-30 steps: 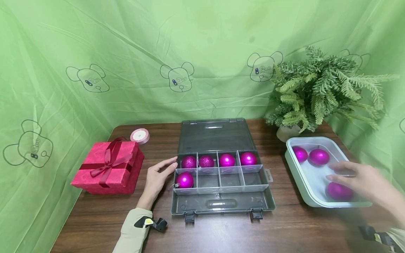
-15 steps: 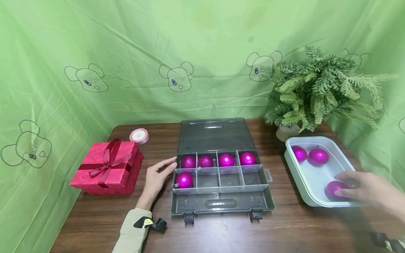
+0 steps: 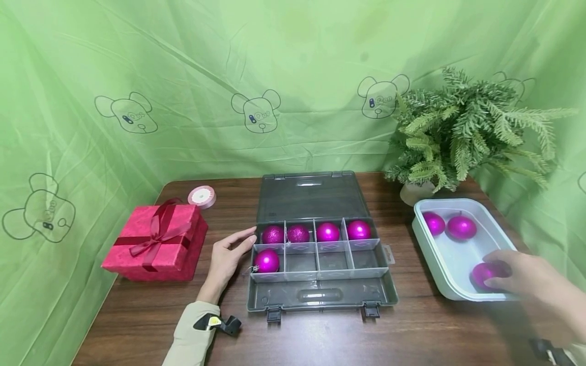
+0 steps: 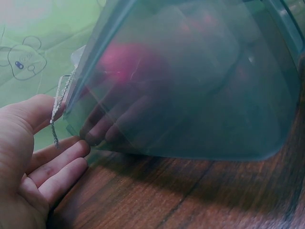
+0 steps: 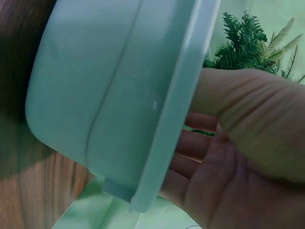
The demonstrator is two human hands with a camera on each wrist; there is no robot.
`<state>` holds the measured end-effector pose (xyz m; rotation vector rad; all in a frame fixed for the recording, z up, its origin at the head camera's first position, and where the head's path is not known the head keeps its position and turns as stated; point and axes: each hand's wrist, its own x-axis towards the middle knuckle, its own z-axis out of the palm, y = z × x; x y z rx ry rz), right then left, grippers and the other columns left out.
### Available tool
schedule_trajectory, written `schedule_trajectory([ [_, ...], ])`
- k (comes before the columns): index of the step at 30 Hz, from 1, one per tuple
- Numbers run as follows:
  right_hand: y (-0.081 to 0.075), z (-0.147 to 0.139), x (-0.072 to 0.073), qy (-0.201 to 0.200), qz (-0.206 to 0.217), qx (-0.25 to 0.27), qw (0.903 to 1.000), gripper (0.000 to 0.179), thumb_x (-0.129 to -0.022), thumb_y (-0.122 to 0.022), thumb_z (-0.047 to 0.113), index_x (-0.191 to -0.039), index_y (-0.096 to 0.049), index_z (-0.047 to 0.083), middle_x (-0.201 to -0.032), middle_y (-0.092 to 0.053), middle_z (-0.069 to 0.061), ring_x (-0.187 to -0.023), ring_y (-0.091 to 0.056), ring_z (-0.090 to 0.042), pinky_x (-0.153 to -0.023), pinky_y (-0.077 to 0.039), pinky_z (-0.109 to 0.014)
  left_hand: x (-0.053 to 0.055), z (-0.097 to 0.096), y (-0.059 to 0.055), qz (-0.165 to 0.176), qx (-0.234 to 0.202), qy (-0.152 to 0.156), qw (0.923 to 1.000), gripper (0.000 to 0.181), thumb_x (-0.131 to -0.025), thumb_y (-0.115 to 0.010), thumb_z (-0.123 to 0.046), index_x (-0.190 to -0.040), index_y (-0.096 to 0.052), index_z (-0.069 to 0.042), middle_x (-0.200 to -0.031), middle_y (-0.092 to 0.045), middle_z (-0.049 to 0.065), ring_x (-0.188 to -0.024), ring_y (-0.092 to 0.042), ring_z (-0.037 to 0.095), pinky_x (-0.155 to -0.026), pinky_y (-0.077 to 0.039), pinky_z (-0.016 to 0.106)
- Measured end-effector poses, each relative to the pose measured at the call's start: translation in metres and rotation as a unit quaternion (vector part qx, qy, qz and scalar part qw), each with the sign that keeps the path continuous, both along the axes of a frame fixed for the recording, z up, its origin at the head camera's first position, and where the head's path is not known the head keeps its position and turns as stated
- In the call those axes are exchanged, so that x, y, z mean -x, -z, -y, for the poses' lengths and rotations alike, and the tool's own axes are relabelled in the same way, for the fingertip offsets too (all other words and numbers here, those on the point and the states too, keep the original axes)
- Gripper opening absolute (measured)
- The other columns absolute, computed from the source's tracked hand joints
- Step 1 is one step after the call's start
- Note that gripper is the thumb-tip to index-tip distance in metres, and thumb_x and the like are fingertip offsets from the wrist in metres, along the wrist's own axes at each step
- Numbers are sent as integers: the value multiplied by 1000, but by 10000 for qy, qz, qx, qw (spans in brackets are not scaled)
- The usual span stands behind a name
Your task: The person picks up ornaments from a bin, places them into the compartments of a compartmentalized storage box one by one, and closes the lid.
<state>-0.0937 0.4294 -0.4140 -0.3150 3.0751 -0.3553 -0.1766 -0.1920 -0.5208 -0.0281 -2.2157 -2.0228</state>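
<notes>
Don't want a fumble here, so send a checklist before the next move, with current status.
1. Lid open: ok, laid back.
2. Small cells free: ok, three in the nearer row.
3. Left hand at case: ok, touching its left side.
4. Right hand on ball: ok, fingers and thumb round it in the tub.
5. Grip firm: cannot tell, blurred.
6. Cord tucked in: not ok, hangs outside the case.

Balls (image 3: 328,232) are magenta — the curtain (image 3: 311,56) green, cartoon-printed.
</notes>
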Motion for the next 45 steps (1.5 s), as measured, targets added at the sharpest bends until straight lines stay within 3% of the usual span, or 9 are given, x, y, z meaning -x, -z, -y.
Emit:
schedule_trajectory([
  [13,10,2,-2,-158,-802,123,9966,32,-71,-94,11,-97,-76,5,-86,-75,-9,-74,-70,-38,-67,-55,-63,0,0,0,-26,68,10,10000,31,-94,-86,-21,-122,-82,-11,-122,-78,7,-114,-71,13,-92,-57,24],
  [23,-8,10,0,-63,-1251,451,9911,47,-75,-96,24,-112,-76,3,-97,-76,-24,-83,-70,-51,-67,-51,-70,-1,0,-1,38,46,10,10000,32,-94,-85,-21,-124,-81,-10,-123,-77,8,-115,-70,12,-93,-57,23],
  [27,-17,15,1,-93,-1626,434,9857,46,-74,-97,26,-112,-77,11,-102,-77,-20,-81,-72,-17,-65,-55,-62,-1,0,-1,38,49,2,10000,31,-94,-86,-22,-122,-81,-11,-123,-77,7,-116,-70,13,-93,-57,24],
  [31,-28,23,2,-94,-1925,570,9796,48,-71,-98,25,-114,-78,13,-104,-77,-16,-86,-55,13,-62,-55,-40,-1,0,-1,48,26,16,10000,31,-94,-86,-21,-123,-81,-10,-123,-77,7,-116,-70,13,-93,-57,24],
  [33,-33,29,3,-27,-1944,642,9788,49,-73,-98,26,-116,-78,13,-107,-77,-17,-86,-59,8,-63,-53,-38,-1,0,-1,38,9,13,10000,31,-94,-86,-20,-122,-81,-10,-123,-77,7,-116,-70,13,-93,-57,24],
  [38,-46,50,2,209,-1642,916,9819,50,-84,-92,27,-127,-74,10,-126,-71,-24,-101,-69,-38,-77,-51,-57,-1,0,-1,8,-20,10,10000,30,-94,-85,-18,-122,-81,-9,-122,-77,9,-114,-70,12,-93,-57,23],
  [40,-50,57,3,226,-1638,1084,9803,48,-86,-91,27,-128,-74,12,-127,-72,-19,-111,-68,-24,-86,-51,-46,-1,0,-1,19,-52,13,10000,29,-94,-85,-16,-122,-81,-8,-122,-77,9,-114,-71,12,-93,-57,23],
  [43,-53,68,5,214,-1707,1356,9757,46,-85,-92,26,-128,-77,19,-124,-74,9,-112,-54,14,-85,-40,-18,-1,0,-1,24,-65,7,10000,29,-93,-85,-16,-121,-82,-9,-121,-78,9,-113,-71,12,-93,-57,24],
  [45,-56,77,6,293,-1657,1528,9738,45,-85,-92,28,-128,-77,25,-121,-70,23,-109,-41,27,-82,-34,-15,0,0,-2,11,-66,20,10000,30,-94,-85,-17,-122,-81,-8,-122,-77,9,-114,-71,12,-94,-57,24],
])
